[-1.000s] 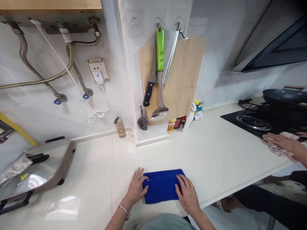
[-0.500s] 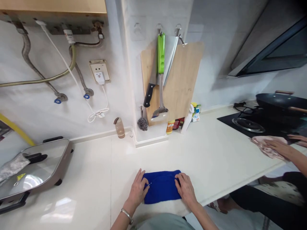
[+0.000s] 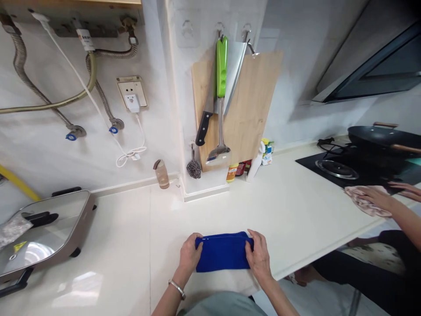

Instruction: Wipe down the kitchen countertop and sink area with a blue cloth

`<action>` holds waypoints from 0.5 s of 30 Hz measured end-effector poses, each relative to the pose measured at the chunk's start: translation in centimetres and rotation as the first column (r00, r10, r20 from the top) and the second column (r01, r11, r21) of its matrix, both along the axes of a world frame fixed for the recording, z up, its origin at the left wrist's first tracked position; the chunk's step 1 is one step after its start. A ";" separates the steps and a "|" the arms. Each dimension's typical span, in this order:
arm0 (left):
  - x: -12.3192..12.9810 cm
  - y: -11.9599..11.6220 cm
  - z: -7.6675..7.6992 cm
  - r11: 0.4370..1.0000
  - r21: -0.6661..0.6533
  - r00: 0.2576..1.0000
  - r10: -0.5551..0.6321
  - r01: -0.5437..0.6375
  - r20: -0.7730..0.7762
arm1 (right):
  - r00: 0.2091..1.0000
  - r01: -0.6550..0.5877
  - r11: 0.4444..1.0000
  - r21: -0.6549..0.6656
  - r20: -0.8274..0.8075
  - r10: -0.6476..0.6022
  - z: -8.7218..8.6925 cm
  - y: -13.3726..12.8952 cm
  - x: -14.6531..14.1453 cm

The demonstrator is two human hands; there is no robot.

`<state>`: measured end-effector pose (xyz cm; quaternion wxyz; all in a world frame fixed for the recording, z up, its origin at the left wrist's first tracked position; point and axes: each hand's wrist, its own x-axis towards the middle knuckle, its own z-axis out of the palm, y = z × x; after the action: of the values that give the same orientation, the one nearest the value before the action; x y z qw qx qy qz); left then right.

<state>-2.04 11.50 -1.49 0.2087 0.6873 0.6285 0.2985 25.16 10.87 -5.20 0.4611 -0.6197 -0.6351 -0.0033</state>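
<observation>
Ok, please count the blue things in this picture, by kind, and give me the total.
Blue cloth: 1
Blue valve caps: 2
Total: 3

A home kitchen: a black wok (image 3: 383,136) sits on a black gas hob (image 3: 332,169), with a pale wooden chopping board (image 3: 253,101) and black-handled steel kitchen knife (image 3: 204,128) hanging above a glossy white surface (image 3: 296,210).
</observation>
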 end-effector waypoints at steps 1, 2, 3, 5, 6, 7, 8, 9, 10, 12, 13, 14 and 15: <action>0.0 0.1 -0.3 1.000 -0.004 1.000 0.019 -0.019 -0.001 | 0.998 0.049 0.999 0.001 0.038 -0.049 0.3 0.2 0.0; 0.0 0.1 -0.6 0.999 0.002 0.999 0.041 -0.041 -0.006 | 0.992 0.101 0.995 0.004 0.077 -0.101 0.6 0.3 0.1; 0.0 0.0 -0.8 0.998 0.023 0.998 0.064 -0.064 -0.013 | 0.984 0.140 0.990 0.010 0.113 -0.140 0.8 0.4 0.2; -0.1 -0.1 -0.8 0.990 0.118 0.997 0.077 -0.074 -0.026 | 0.976 0.122 0.992 0.016 0.177 -0.123 0.9 0.3 0.0; 0.0 -0.3 -0.8 0.983 0.179 0.998 0.047 -0.040 -0.034 | 0.977 0.063 0.998 0.010 0.205 -0.063 0.8 0.1 -0.3; 0.2 -0.5 -0.6 0.972 0.233 0.999 -0.015 0.026 -0.050 | 0.972 -0.020 1.000 -0.001 0.234 0.019 0.6 -0.2 -0.7; 0.4 -0.7 -0.5 0.955 0.270 0.992 -0.105 0.122 -0.076 | 0.957 -0.114 0.993 -0.025 0.266 0.117 0.3 -0.5 -1.3; 0.7 -0.9 -0.5 0.933 0.276 0.971 -0.210 0.233 -0.111 | 0.929 -0.207 0.976 -0.061 0.300 0.216 -0.1 -0.8 -1.8; 1.0 -1.2 -0.5 0.907 0.256 0.940 -0.303 0.335 -0.155 | 0.894 -0.283 0.954 -0.103 0.333 0.301 -0.5 -1.1 -2.4; 1.6 -1.6 -0.9 0.874 0.171 0.881 -0.412 0.455 -0.234 | 0.829 -0.362 0.914 -0.185 0.386 0.406 -1.2 -1.5 -3.2; 1.7 -1.8 -1.3 0.873 0.124 0.864 -0.429 0.471 -0.262 | 0.809 -0.370 0.904 -0.215 0.403 0.428 -1.4 -1.6 -3.3; 1.8 -1.9 -1.7 0.879 0.082 0.857 -0.431 0.469 -0.281 | 0.800 -0.368 0.900 -0.234 0.414 0.434 -1.6 -1.6 -3.3; 1.8 -2.0 -2.0 0.886 0.050 0.855 -0.428 0.460 -0.292 | 0.797 -0.362 0.899 -0.245 0.419 0.435 -1.6 -1.5 -3.2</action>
<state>-0.26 9.53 -3.53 0.1424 0.8594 0.4565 0.1813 21.92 9.38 -6.85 0.2375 -0.4860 -0.8411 -0.0054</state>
